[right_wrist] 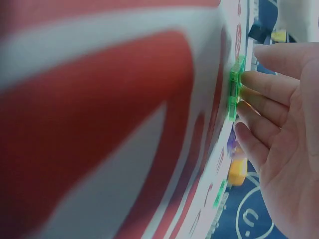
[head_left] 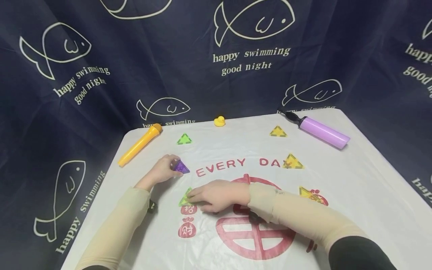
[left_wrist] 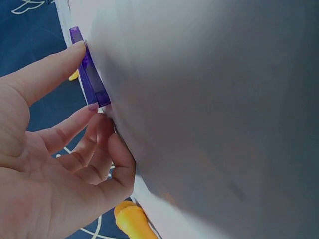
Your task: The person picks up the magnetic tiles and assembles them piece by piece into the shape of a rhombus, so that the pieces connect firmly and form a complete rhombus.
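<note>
In the head view, looks down on a white table cover (head_left: 236, 146) printed with red lettering (head_left: 221, 167) and a round red emblem (head_left: 256, 236), before a navy curtain (head_left: 189, 75) of white fish outlines. Shows, left to right along the far side, an orange microphone (head_left: 140, 145), a yellow duck (head_left: 219, 121) and a purple pump (head_left: 324, 132). Includes a far green tile (head_left: 184, 139) between microphone and duck, and three yellow tiles (head_left: 293, 161) down the right. Reaches from the lower left with the left hand (head_left: 163, 169) to a purple tile (head_left: 181, 167) beside the lettering. Crosses from the right with the right hand (head_left: 219, 195), resting fingers on the near green tile (head_left: 186, 197).

In the left wrist view, shows the cover in shade, with curtain at left and microphone at bottom. Pinches the purple tile between thumb and index finger, with the other fingers bent below. Cannot tell whether the tile lies flat.

In the right wrist view, shows blurred red print filling the left. Touches the near green tile with fingers nearly straight and thumb apart, without gripping.
</note>
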Action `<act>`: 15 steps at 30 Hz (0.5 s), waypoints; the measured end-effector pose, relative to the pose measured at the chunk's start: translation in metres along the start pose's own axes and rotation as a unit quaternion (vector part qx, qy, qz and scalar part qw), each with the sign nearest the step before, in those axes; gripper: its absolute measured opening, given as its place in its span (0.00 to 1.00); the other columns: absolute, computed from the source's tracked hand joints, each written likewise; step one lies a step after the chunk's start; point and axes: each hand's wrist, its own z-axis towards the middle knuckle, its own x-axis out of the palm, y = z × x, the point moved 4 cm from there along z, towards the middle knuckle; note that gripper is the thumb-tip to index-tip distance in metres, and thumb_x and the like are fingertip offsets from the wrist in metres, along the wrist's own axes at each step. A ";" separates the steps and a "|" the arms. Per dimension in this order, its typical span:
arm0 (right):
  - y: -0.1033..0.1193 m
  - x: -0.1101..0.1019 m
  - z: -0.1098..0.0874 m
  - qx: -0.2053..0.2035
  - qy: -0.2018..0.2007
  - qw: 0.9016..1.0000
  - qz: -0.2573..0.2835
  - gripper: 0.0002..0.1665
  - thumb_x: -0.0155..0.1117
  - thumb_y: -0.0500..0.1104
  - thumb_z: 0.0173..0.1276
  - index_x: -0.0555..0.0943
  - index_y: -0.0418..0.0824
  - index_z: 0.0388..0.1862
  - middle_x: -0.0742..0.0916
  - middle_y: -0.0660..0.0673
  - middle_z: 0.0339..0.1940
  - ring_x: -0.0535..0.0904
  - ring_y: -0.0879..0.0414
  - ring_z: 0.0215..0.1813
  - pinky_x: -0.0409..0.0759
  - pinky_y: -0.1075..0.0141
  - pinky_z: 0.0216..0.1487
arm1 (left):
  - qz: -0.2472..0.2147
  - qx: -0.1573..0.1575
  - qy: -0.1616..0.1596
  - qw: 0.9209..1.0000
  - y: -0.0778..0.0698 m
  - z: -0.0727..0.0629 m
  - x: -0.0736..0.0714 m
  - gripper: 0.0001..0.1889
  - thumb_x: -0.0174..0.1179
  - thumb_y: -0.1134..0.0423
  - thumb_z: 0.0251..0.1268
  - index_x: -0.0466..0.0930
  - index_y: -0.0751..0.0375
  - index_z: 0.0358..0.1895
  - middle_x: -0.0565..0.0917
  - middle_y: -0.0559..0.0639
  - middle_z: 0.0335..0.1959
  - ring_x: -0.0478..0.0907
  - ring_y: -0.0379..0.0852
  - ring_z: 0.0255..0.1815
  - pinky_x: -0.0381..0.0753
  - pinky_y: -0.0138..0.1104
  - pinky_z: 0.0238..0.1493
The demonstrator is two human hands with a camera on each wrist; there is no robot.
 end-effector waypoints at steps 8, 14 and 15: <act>-0.025 -0.005 -0.033 0.053 -0.009 0.998 0.025 0.29 0.60 0.48 0.76 0.74 0.47 0.75 0.72 0.51 0.77 0.66 0.58 0.76 0.66 0.62 0.73 | -0.016 -0.019 -0.007 1.000 0.000 -0.002 0.000 0.35 0.77 0.66 0.52 0.73 0.71 0.63 0.80 0.66 0.52 0.79 0.61 0.51 0.79 0.53 0.57; -0.038 -0.008 -0.055 0.082 -0.022 0.996 0.038 0.29 0.61 0.48 0.76 0.75 0.46 0.74 0.73 0.51 0.77 0.67 0.56 0.75 0.68 0.59 0.73 | -0.025 -0.025 -0.010 0.999 -0.002 -0.002 0.002 0.35 0.75 0.68 0.53 0.71 0.70 0.65 0.81 0.67 0.54 0.79 0.62 0.53 0.78 0.54 0.59; -0.041 -0.008 -0.059 0.088 -0.024 0.995 0.038 0.29 0.61 0.47 0.75 0.75 0.46 0.74 0.73 0.51 0.77 0.67 0.56 0.75 0.69 0.59 0.72 | -0.025 -0.024 -0.011 0.999 -0.003 -0.002 0.002 0.35 0.75 0.69 0.54 0.70 0.70 0.66 0.81 0.67 0.54 0.80 0.62 0.53 0.78 0.54 0.59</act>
